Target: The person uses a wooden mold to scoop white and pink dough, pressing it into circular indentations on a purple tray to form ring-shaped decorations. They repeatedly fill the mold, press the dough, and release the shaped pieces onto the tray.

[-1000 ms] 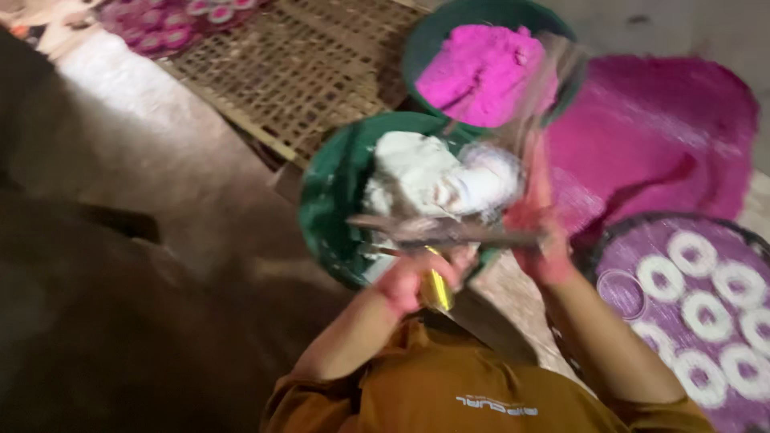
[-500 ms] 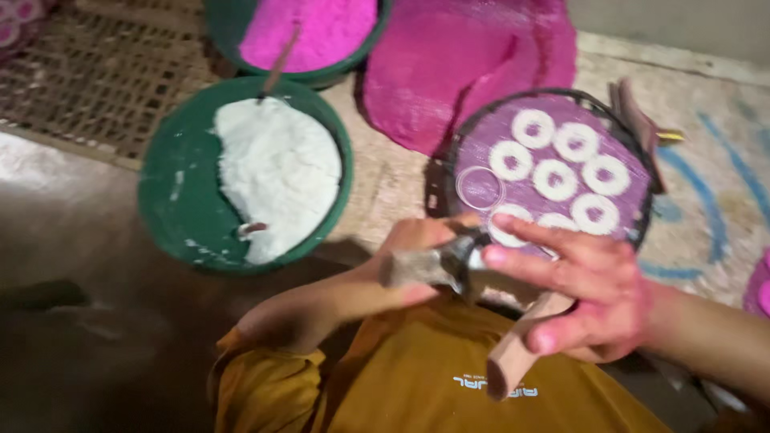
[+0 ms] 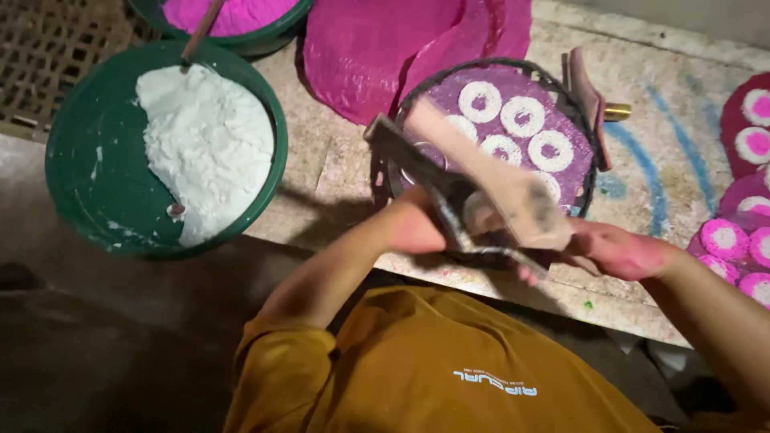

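My left hand (image 3: 415, 230) grips a dark metal tool (image 3: 401, 156) whose flat arm angles up to the left. A pale wooden paddle (image 3: 491, 176), blurred by motion, is in my right hand (image 3: 622, 250) and lies across the metal tool. Both hands hover over the near edge of a round dark tray (image 3: 589, 156). A purple sheet with several white dough rings (image 3: 523, 116) lies in the tray. I cannot tell what sits between the two tools.
A green bowl (image 3: 88, 160) of white paste (image 3: 208, 144) stands at left, a second green bowl of pink paste (image 3: 233, 12) behind it. A pink sheet (image 3: 377, 56) lies beyond the tray. Pink-and-white discs (image 3: 746, 216) fill the right edge. A woven mat (image 3: 48, 56) lies far left.
The view has swung right and down from the bowls to the tray. My hands with the two tools have come over the tray's near edge, and the paddle now lies across the metal tool.
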